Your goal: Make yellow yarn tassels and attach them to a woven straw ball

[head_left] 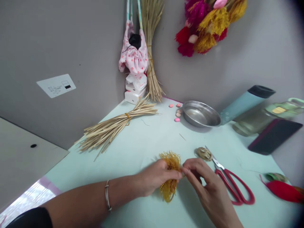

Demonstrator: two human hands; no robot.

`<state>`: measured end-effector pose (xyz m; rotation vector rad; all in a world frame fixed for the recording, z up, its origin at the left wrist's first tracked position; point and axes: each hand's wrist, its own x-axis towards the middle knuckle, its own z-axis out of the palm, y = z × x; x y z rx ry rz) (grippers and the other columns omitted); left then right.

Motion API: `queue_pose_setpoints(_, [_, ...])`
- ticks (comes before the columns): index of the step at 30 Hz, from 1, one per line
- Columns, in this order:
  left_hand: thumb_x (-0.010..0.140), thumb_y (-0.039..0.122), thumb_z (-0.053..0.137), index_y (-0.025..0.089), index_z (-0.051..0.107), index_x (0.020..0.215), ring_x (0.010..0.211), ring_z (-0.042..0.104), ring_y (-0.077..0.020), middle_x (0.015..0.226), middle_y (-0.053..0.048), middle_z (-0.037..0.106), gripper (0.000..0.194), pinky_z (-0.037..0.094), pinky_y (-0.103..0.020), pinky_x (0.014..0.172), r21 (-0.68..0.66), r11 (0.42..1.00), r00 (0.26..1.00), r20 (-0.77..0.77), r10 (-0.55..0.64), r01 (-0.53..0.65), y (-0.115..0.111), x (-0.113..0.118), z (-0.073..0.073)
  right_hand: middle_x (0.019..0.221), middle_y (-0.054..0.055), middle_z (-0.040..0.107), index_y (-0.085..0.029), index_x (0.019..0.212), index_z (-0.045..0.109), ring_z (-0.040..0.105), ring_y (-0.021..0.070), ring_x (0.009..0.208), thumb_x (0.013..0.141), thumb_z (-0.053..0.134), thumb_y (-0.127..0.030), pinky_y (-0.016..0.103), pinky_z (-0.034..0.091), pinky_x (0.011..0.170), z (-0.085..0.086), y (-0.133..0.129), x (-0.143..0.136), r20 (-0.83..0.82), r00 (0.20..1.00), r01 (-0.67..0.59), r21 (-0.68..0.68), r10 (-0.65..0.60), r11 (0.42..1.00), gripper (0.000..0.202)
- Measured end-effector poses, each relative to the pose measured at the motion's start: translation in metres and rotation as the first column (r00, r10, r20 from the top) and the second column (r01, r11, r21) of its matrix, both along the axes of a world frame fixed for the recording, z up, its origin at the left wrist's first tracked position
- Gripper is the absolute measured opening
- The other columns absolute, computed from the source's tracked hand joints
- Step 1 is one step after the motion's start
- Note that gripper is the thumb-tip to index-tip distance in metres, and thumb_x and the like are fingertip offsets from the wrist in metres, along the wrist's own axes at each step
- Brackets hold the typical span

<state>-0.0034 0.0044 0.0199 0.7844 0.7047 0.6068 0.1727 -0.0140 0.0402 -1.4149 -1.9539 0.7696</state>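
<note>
My left hand [155, 178], with a silver bracelet on its wrist, is closed round the middle of a golden-yellow yarn tassel [173, 160]. Loose, frayed strands stick out above the fingers and a looped end hangs below them. My right hand [204, 182] touches the tassel's right side, thumb and forefinger pinched together there. What lies between those fingertips is too small to make out. Red-handled scissors [234, 186] rest just right of my right hand, their blades beside a small tan coil [203, 153].
Tied dry stalks [106, 129] lie at left; another bundle [152, 72] stands at the wall. Behind are a metal bowl [201, 114], pink beads [177, 119] and tissue packs [135, 95]. At right are a teal bottle [247, 104], dark tablet [274, 136] and red yarn [285, 191]. Coloured tassels [209, 28] hang above.
</note>
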Motion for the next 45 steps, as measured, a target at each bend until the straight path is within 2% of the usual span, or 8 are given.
queue_pose_setpoints(3, [0.069,0.035,0.07,0.015,0.055,0.071,0.056,0.043,-0.0063,0.062,0.003,0.049,0.025,0.033,-0.021,0.057,-0.013,0.995,0.994,0.052,-0.093,0.094,0.0,-0.001,0.003,0.097,0.004,0.058,-0.024,0.088,0.061,0.059,0.0169,0.083,0.093,0.053,-0.026,0.027,0.044,0.07,-0.006,-0.001,0.002,0.107,0.993,0.02,0.191,-0.041,0.981,0.01])
queue_pose_setpoints(6, [0.069,0.034,0.07,0.015,0.058,0.076,0.057,0.046,-0.0072,0.064,0.003,0.052,0.024,0.036,-0.021,0.057,-0.052,0.995,0.992,0.089,-0.084,0.089,0.0,-0.001,0.005,0.095,0.004,0.058,-0.024,0.09,0.059,0.057,0.0164,0.076,0.093,0.053,-0.028,0.028,0.043,0.068,-0.006,0.0,0.003,0.105,0.975,0.162,0.279,-0.198,0.946,0.008])
queue_pose_setpoints(10, [0.071,0.035,0.07,0.015,0.059,0.078,0.056,0.047,-0.0069,0.064,0.003,0.052,0.024,0.037,-0.021,0.057,-0.065,0.998,0.995,0.096,0.021,-0.015,0.002,0.0,0.003,0.08,0.001,0.057,-0.024,0.089,0.057,0.053,0.0171,0.07,0.096,0.046,-0.04,0.028,0.04,0.063,0.001,0.0,0.0,0.004,0.974,0.226,0.065,-0.227,0.972,0.021])
queue_pose_setpoints(13, [0.072,0.039,0.07,0.015,0.059,0.08,0.056,0.046,-0.0065,0.066,0.003,0.052,0.027,0.037,-0.021,0.057,-0.059,0.995,0.992,0.099,0.081,-0.075,0.002,0.0,0.0,0.064,-0.002,0.049,-0.023,0.094,0.056,0.047,0.0167,0.061,0.097,0.032,-0.051,0.028,0.036,0.057,0.005,-0.002,-0.005,-0.09,0.98,0.147,-0.266,-0.176,0.953,0.037])
queue_pose_setpoints(16, [0.075,0.043,0.068,0.014,0.06,0.074,0.058,0.047,-0.0074,0.065,0.002,0.053,0.03,0.039,-0.022,0.06,-0.035,0.995,0.987,0.127,0.097,-0.094,0.002,0.0,-0.002,0.06,-0.003,0.046,-0.022,0.088,0.055,0.042,0.0152,0.057,0.097,0.028,-0.055,0.028,0.033,0.056,0.004,-0.004,-0.009,-0.197,0.974,0.019,-0.425,-0.113,0.905,0.043])
queue_pose_setpoints(21, [0.076,0.042,0.069,0.014,0.063,0.079,0.071,0.051,-0.0101,0.073,-0.001,0.057,0.029,0.04,-0.023,0.072,-0.005,0.985,0.979,0.108,0.171,-0.171,0.001,0.002,-0.002,0.058,-0.006,0.033,-0.02,0.063,0.044,0.03,0.0116,0.055,0.092,0.046,-0.054,0.026,0.024,0.052,-0.002,0.0,-0.01,-0.202,0.973,0.0,-0.483,-0.111,0.876,0.045])
queue_pose_setpoints(27, [0.079,0.041,0.066,0.013,0.063,0.082,0.077,0.051,-0.0117,0.079,-0.002,0.057,0.028,0.038,-0.024,0.074,0.007,0.981,0.98,0.053,0.192,-0.193,0.0,0.003,-0.002,0.06,-0.005,0.036,-0.02,0.073,0.057,0.032,0.0122,0.058,0.089,0.052,-0.052,0.025,0.026,0.054,-0.005,0.0,-0.006,-0.211,0.957,0.094,-0.429,-0.201,0.898,0.037])
queue_pose_setpoints(45, [0.075,0.04,0.065,0.013,0.061,0.079,0.067,0.043,-0.0103,0.071,0.001,0.05,0.027,0.033,-0.026,0.069,0.04,0.99,0.991,-0.026,0.133,-0.132,0.0,0.002,-0.005,0.065,-0.002,0.05,-0.019,0.077,0.065,0.041,0.0133,0.061,0.079,0.067,-0.048,0.023,0.036,0.056,0.005,0.0,-0.013,-0.304,0.909,0.121,-0.46,-0.284,0.88,0.029])
